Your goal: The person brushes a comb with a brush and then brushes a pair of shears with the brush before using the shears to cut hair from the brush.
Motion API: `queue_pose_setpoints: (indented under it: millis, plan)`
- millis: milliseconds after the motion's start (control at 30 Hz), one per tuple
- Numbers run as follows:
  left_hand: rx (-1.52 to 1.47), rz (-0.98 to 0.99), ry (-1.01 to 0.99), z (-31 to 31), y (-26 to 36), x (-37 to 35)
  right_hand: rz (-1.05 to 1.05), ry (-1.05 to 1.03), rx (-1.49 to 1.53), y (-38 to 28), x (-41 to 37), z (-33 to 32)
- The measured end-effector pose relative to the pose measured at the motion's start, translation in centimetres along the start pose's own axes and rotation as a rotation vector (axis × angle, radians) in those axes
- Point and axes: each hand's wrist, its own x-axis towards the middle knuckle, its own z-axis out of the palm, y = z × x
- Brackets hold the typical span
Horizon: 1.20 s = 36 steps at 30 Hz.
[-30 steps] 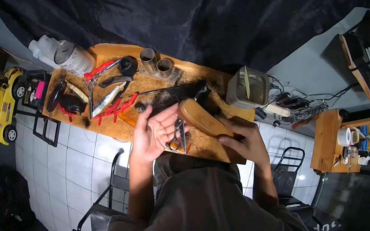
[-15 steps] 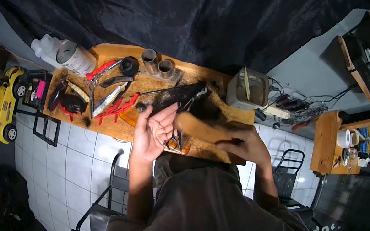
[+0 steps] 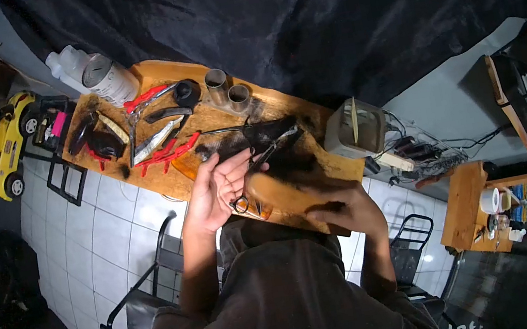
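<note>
My left hand (image 3: pixel 214 193) is palm up over the front of the wooden table, its fingers stretched out and slightly curled. Scissors with a dark ring handle (image 3: pixel 239 205) show right at the lower edge of these fingers, partly hidden by them. My right hand (image 3: pixel 352 209) grips a tan, paddle-shaped wooden piece (image 3: pixel 281 190), blurred by motion, its far end close to my left fingers. Beyond both hands lies a black, hair-like bundle (image 3: pixel 259 136) with metal tools on it. An orange piece (image 3: pixel 259 209) sits under the scissors.
Red-handled clamps (image 3: pixel 168 152), metal tools and two metal cups (image 3: pixel 216 86) cover the worn tabletop (image 3: pixel 201 116). A white tub (image 3: pixel 113 83) stands at the back left, a grey bin (image 3: pixel 354 128) at the right end. Chairs (image 3: pixel 139 315) flank me; a dark cloth (image 3: pixel 233 17) hangs behind.
The wooden piece in my right hand has shifted slightly down and left, still blurred. The scissors' ring has moved a little left. My left hand keeps nearly the same pose.
</note>
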Motion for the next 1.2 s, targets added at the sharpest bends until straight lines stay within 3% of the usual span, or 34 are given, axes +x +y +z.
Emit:
queue_pose_setpoints:
  millis: [133,200,233,267,300,367,467,500,600,633,733,767,867,900,1000,1033,1167,1200]
  plan:
    - [0.009,0.053,0.094,0.6,0.1,0.0,-0.006,-0.250,0.151,-0.6,-0.7,-1.1]
    - [-0.129,0.022,-0.020,-0.2,-0.1,0.1,0.063,-0.267,0.249,-0.7,-0.9,-1.3]
    - [-0.267,0.001,-0.118,-1.0,-0.4,0.3,-0.021,-0.114,0.178,-0.7,-0.7,-0.9]
    - [-0.406,-0.020,-0.216,-1.6,-0.7,0.4,0.053,0.021,0.143,-1.0,-0.3,-0.4]
    - [-0.129,0.011,0.058,1.0,-0.7,0.1,0.128,0.157,0.108,-1.6,0.3,0.2]
    - [-0.109,-0.001,0.005,1.0,-1.2,0.3,0.233,0.331,0.079,-2.4,1.5,1.0]
    - [-0.141,0.035,-0.012,1.3,-0.8,0.4,0.081,0.153,0.021,-1.6,1.3,1.7]
    - [-0.177,0.058,0.007,1.7,-0.5,0.4,-0.084,0.125,-0.046,-1.5,1.3,2.0]
    - [-0.139,0.097,0.035,1.5,-0.1,0.5,-0.078,-0.113,-0.058,-2.6,0.6,0.9]
    - [-0.164,0.078,0.047,1.3,-0.3,0.4,-0.186,-0.097,0.007,-1.8,0.5,0.8]
    - [-0.214,0.001,0.061,1.6,-0.4,0.0,-0.103,0.035,0.077,-1.1,0.3,0.3]
    - [-0.201,-0.010,0.017,1.2,-0.7,0.2,0.062,0.080,0.062,-1.4,0.4,0.1]
    - [-0.211,-0.024,-0.015,1.1,-1.3,0.3,0.247,0.325,0.063,-2.0,1.6,1.2]
    - [-0.223,-0.023,-0.008,1.3,-1.4,0.4,0.128,0.272,-0.048,-1.5,1.5,1.2]
    - [-0.227,0.038,0.084,1.9,-0.7,0.3,-0.029,0.067,-0.007,-1.4,0.8,1.0]
    - [-0.183,0.038,0.028,1.4,-0.6,0.4,-0.053,-0.011,0.066,-1.0,0.5,1.0]
    - [-0.156,-0.012,0.095,1.6,-0.7,0.2,-0.072,-0.119,0.138,-0.9,-0.1,-0.5]
    - [-0.156,-0.028,0.051,1.5,-0.8,0.2,-0.031,-0.017,0.110,-0.8,-0.1,-0.4]
